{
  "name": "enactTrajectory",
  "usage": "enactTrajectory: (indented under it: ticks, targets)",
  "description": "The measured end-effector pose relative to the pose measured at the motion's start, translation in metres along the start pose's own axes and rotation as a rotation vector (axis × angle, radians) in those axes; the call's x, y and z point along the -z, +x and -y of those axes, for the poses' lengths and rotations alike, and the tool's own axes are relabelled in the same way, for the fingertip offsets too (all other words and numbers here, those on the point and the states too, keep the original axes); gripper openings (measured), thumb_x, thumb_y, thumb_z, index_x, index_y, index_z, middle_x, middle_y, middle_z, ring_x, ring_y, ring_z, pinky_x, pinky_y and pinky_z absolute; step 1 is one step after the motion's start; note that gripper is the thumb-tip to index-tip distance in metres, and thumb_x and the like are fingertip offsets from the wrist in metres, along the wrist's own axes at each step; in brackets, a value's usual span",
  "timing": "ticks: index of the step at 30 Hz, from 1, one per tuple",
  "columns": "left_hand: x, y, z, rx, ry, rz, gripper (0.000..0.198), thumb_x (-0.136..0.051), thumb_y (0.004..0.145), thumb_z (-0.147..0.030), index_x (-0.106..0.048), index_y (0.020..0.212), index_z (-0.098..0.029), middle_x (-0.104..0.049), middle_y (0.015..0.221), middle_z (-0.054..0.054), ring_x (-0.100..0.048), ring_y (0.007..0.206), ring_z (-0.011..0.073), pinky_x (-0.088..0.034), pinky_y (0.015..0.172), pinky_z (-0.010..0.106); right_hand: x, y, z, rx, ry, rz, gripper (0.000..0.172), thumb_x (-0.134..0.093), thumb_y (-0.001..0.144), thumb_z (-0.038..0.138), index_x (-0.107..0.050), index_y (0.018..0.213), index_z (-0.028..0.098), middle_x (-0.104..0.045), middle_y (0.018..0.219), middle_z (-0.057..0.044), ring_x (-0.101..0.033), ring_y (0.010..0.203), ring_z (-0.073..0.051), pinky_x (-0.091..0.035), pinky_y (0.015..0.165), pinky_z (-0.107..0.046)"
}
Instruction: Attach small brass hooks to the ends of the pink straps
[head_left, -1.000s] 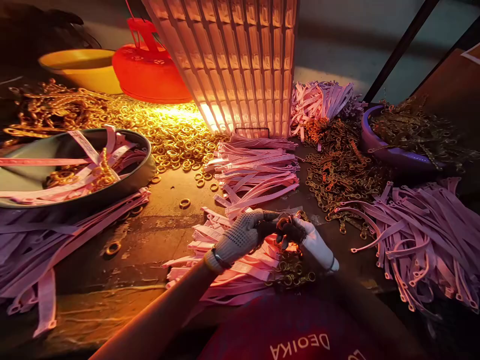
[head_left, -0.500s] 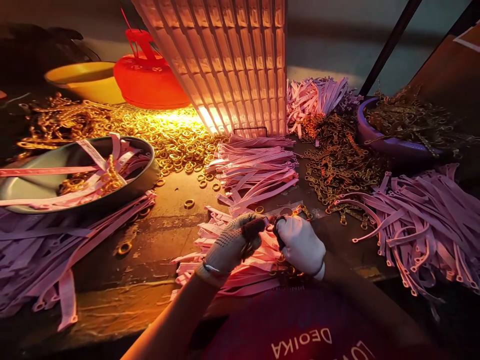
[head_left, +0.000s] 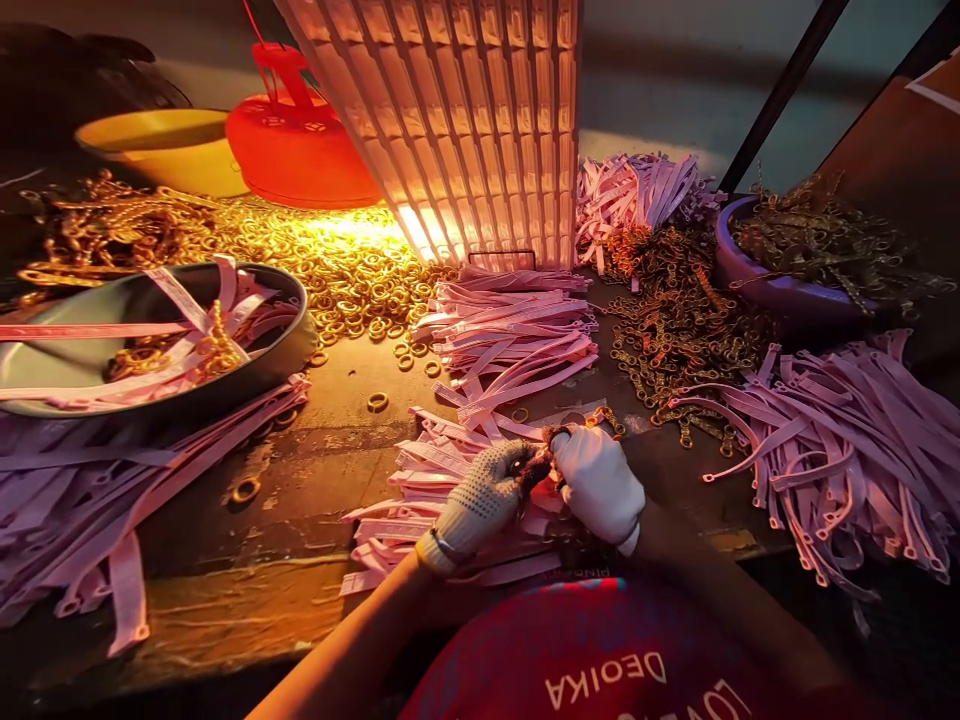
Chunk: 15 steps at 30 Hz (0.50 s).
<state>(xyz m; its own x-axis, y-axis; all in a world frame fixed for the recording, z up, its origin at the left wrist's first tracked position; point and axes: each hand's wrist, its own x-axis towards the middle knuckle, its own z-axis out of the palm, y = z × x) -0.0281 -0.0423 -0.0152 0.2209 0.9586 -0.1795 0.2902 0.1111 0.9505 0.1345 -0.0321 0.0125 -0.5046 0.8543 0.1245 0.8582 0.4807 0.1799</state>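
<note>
Both hands wear white knit gloves and meet over a pile of pink straps at the near edge of the table. My left hand is closed, its fingertips pinching a small metal piece I cannot make out, right where it touches my right hand. My right hand is curled shut around the same spot, with a small ring showing at its top. A few brass clasps lie just beyond the right hand.
A grey round pan with straps and rings sits at the left. Gold rings spread under a glowing ribbed lamp. Dark chain clasps, a purple bowl, more pink straps, a red lid and a yellow bowl surround.
The two hands have drawn closer together and shifted slightly away from me over the strap pile. The right hand turned from palm-side open view to a curled fist.
</note>
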Motion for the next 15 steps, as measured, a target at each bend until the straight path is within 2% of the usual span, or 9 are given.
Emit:
enactTrajectory:
  ticks: [2, 5, 9, 11, 15]
  targets:
    - [0.002, 0.001, 0.003, 0.072, -0.097, 0.049, 0.038, -0.059, 0.089, -0.053, -0.066, 0.086, -0.016, -0.053, 0.052, -0.004, -0.043, 0.044, 0.0099, -0.034, 0.045, 0.022, 0.007, 0.002, -0.008, 0.066, 0.092, 0.117, 0.018, -0.052, 0.085, 0.005, -0.059, 0.098, 0.016, -0.067, 0.086, -0.01, -0.063, 0.075, -0.023, -0.041, 0.06, -0.031]
    - [0.003, 0.0, 0.008, 0.127, -0.161, 0.068, 0.042, -0.061, 0.087, -0.058, -0.067, 0.085, -0.016, -0.053, 0.051, -0.004, -0.04, 0.041, 0.0095, -0.031, 0.042, 0.022, 0.013, 0.004, -0.02, 0.097, 0.224, 0.311, 0.035, -0.057, 0.083, 0.011, -0.057, 0.117, 0.018, -0.071, 0.088, -0.008, -0.068, 0.08, -0.023, -0.044, 0.064, -0.029]
    - [0.002, -0.001, 0.01, 0.148, -0.217, 0.061, 0.041, -0.064, 0.085, -0.057, -0.068, 0.087, -0.016, -0.056, 0.054, -0.004, -0.04, 0.042, 0.0093, -0.029, 0.042, 0.021, 0.013, 0.008, -0.024, 0.066, 0.289, 0.471, 0.036, -0.058, 0.086, 0.019, -0.057, 0.121, 0.021, -0.074, 0.089, -0.008, -0.071, 0.081, -0.024, -0.045, 0.062, -0.027]
    - [0.002, -0.002, 0.009, 0.135, -0.226, 0.038, 0.041, -0.064, 0.085, -0.057, -0.068, 0.085, -0.016, -0.056, 0.053, -0.004, -0.04, 0.042, 0.0093, -0.03, 0.042, 0.022, 0.01, 0.009, -0.02, 0.049, 0.298, 0.479, 0.035, -0.057, 0.085, 0.019, -0.057, 0.121, 0.02, -0.075, 0.089, -0.009, -0.072, 0.081, -0.025, -0.046, 0.063, -0.028]
    - [0.003, -0.004, 0.006, 0.15, -0.237, 0.03, 0.041, -0.061, 0.087, -0.057, -0.068, 0.081, -0.017, -0.051, 0.047, -0.005, -0.038, 0.039, 0.0093, -0.029, 0.041, 0.022, -0.002, 0.009, -0.011, 0.031, 0.259, 0.384, 0.034, -0.056, 0.083, 0.014, -0.059, 0.117, 0.015, -0.074, 0.094, -0.012, -0.072, 0.082, -0.025, -0.047, 0.063, -0.028]
